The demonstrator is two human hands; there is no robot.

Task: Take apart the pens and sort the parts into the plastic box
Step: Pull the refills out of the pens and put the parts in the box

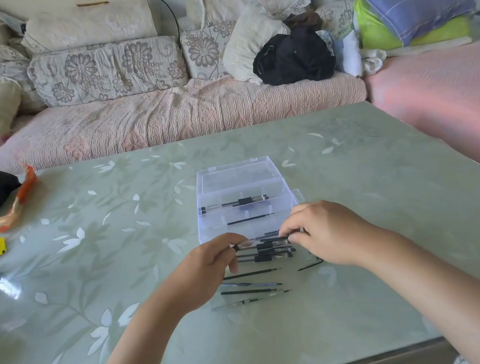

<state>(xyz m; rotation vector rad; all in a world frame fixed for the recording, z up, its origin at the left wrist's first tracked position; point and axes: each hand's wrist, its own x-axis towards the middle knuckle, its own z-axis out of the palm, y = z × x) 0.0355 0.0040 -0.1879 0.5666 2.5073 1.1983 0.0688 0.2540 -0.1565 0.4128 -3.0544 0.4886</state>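
Left hand (212,270) and right hand (325,237) each pinch one end of a pen (267,242) held just in front of the plastic box (286,199), so a firm, level counter-twist should part it without scattering the loose refills (248,274) lying on the table (378,189) below.

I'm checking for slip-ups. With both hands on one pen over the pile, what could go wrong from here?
The left hand and right hand pinch the pen right above the pile of pens; a small part popping loose could vanish among them. The loose refills lie on the smooth table close to the left hand; a nudge might roll them away.
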